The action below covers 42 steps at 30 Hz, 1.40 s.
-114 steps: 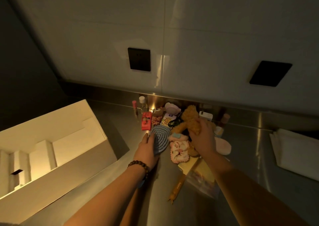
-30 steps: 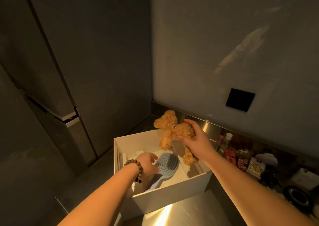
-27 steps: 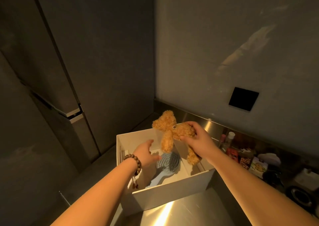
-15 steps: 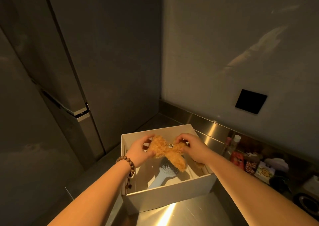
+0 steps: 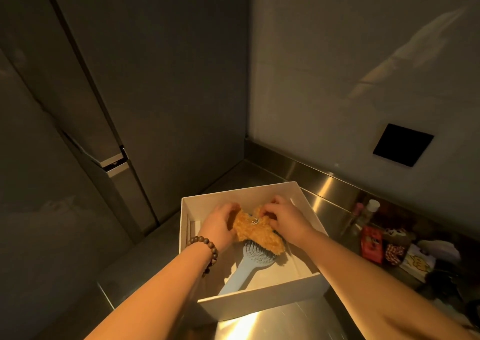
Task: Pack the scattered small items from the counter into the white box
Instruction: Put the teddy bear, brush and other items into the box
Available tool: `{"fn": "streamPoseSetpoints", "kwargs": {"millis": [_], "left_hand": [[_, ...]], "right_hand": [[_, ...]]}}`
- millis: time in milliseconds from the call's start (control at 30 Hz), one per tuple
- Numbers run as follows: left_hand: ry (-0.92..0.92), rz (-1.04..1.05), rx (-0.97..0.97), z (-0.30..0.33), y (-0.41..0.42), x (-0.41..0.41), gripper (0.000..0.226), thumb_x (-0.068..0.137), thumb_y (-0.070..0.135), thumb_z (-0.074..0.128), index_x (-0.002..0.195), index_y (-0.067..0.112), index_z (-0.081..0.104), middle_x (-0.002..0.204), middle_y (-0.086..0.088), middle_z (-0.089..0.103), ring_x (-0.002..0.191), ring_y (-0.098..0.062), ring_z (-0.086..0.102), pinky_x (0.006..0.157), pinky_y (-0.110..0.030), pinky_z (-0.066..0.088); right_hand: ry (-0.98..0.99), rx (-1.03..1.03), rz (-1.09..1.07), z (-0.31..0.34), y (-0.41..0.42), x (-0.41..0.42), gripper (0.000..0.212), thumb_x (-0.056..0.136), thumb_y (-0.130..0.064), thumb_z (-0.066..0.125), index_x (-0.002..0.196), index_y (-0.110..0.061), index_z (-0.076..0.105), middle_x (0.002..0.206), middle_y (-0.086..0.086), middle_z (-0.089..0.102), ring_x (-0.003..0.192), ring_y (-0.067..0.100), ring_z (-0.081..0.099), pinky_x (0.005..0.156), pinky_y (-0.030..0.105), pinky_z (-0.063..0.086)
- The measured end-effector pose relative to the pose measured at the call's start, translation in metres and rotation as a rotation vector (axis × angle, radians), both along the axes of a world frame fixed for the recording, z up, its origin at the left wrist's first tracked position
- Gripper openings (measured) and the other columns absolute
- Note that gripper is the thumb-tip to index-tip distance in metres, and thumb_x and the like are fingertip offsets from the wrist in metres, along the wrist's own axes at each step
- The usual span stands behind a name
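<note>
A: What's changed?
B: Plush bear (image 5: 255, 229) has come down from above the rim into the white box (image 5: 262, 303), at the surface's left end, over the blue brush (image 5: 249, 264).
A: Fingers?
B: Left hand (image 5: 219, 224) and right hand (image 5: 284, 219) both curled, gripping the bear. Two items in; remaining items (image 5: 389, 243) still at the surface's back edge.

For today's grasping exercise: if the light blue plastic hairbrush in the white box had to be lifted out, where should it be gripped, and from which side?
Grip the light blue plastic hairbrush by its bare handle, coming from above at the near end of the white cardboard box. The handle slants toward the near wall, while the fluffy brown plush toy, held by the left hand and right hand, covers part of its head.
</note>
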State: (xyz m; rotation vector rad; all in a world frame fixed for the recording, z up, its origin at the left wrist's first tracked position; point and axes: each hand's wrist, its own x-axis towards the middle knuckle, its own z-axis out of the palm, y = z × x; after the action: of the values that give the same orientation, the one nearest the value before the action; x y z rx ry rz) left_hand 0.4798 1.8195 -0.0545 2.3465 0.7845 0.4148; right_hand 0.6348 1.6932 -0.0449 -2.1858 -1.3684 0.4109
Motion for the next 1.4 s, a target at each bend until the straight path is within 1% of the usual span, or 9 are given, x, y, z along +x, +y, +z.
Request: {"fn": "streamPoseSetpoints", "kwargs": {"millis": [233, 433, 667, 767, 933, 1100, 1233, 1333, 1400], "left_hand": [[0.256, -0.128, -0.016, -0.012, -0.009, 0.0, 0.059, 0.081, 0.035, 0.066, 0.135, 0.032, 0.044, 0.12, 0.004, 0.058, 0.106, -0.014, 0.054, 0.085, -0.021, 0.037], [0.343, -0.168, -0.115, 0.0, -0.017, -0.005, 0.072, 0.083, 0.039, 0.061, 0.144, 0.029, 0.024, 0.127, 0.0, 0.052, 0.109, -0.017, 0.052, 0.084, -0.023, 0.039], [0.244, -0.086, -0.024, 0.024, -0.033, -0.01, 0.065, 0.084, 0.048, 0.055, 0.139, 0.019, 0.037, 0.138, -0.005, 0.047, 0.119, -0.022, 0.05, 0.092, -0.029, 0.042], [0.19, -0.053, 0.006, 0.038, -0.046, -0.006, 0.071, 0.085, 0.052, 0.053, 0.144, 0.021, 0.029, 0.15, -0.005, 0.031, 0.131, -0.023, 0.039, 0.105, -0.036, 0.036], [0.082, -0.153, 0.048, 0.06, -0.093, 0.018, 0.069, 0.086, 0.051, 0.053, 0.144, 0.025, 0.027, 0.15, -0.002, 0.032, 0.133, -0.021, 0.036, 0.106, -0.035, 0.031], [-0.004, -0.286, 0.152, 0.066, -0.166, 0.054, 0.068, 0.088, 0.048, 0.051, 0.145, 0.022, 0.025, 0.152, -0.003, 0.027, 0.138, -0.02, 0.026, 0.11, -0.031, 0.022], [-0.032, -0.41, 0.121, 0.058, -0.224, 0.077, 0.068, 0.088, 0.047, 0.052, 0.144, 0.02, 0.028, 0.15, -0.005, 0.032, 0.137, -0.022, 0.028, 0.108, -0.029, 0.022], [-0.069, -0.52, 0.063, 0.048, -0.262, 0.094, 0.063, 0.086, 0.046, 0.056, 0.141, 0.024, 0.034, 0.143, -0.004, 0.041, 0.129, -0.021, 0.04, 0.098, -0.023, 0.026], [-0.034, -0.572, 0.046, 0.038, -0.284, 0.104, 0.067, 0.083, 0.046, 0.058, 0.142, 0.026, 0.032, 0.146, -0.002, 0.037, 0.131, -0.021, 0.037, 0.103, -0.028, 0.027]], "right_hand": [[0.081, -0.187, 0.08, -0.003, -0.008, 0.006, 0.029, 0.094, -0.022, 0.056, 0.122, -0.029, 0.063, 0.125, -0.003, 0.061, 0.111, 0.017, 0.056, 0.101, 0.03, 0.044], [0.019, -0.308, 0.174, 0.006, -0.02, 0.003, 0.046, 0.096, -0.036, 0.049, 0.141, -0.043, 0.037, 0.146, -0.007, 0.043, 0.127, 0.019, 0.046, 0.108, 0.038, 0.039], [0.016, -0.089, 0.008, 0.024, -0.046, -0.009, 0.042, 0.097, -0.024, 0.05, 0.138, -0.032, 0.046, 0.139, -0.006, 0.049, 0.128, 0.017, 0.045, 0.102, 0.026, 0.033], [-0.023, 0.033, -0.064, 0.036, -0.065, -0.014, 0.044, 0.096, -0.018, 0.052, 0.138, -0.029, 0.047, 0.146, -0.004, 0.044, 0.14, 0.016, 0.031, 0.113, 0.033, 0.024], [0.011, 0.14, -0.193, 0.055, -0.118, -0.011, 0.045, 0.097, -0.015, 0.051, 0.14, -0.028, 0.045, 0.152, -0.004, 0.035, 0.144, 0.013, 0.019, 0.114, 0.033, 0.019], [-0.004, 0.125, -0.296, 0.059, -0.202, 0.004, 0.046, 0.095, -0.016, 0.054, 0.139, -0.026, 0.046, 0.146, 0.0, 0.044, 0.136, 0.014, 0.036, 0.111, 0.031, 0.031], [0.034, 0.167, -0.453, 0.054, -0.277, 0.016, 0.036, 0.094, -0.015, 0.054, 0.122, -0.036, 0.056, 0.109, -0.021, 0.053, 0.096, 0.003, 0.055, 0.084, 0.017, 0.043], [0.034, 0.144, -0.522, 0.045, -0.329, 0.026, 0.044, 0.093, -0.01, 0.054, 0.132, -0.03, 0.052, 0.128, -0.009, 0.051, 0.11, 0.008, 0.053, 0.084, 0.013, 0.041], [0.024, 0.109, -0.565, 0.037, -0.361, 0.031, 0.046, 0.092, -0.009, 0.056, 0.135, -0.024, 0.05, 0.135, -0.001, 0.049, 0.117, 0.012, 0.05, 0.091, 0.015, 0.039]]}}
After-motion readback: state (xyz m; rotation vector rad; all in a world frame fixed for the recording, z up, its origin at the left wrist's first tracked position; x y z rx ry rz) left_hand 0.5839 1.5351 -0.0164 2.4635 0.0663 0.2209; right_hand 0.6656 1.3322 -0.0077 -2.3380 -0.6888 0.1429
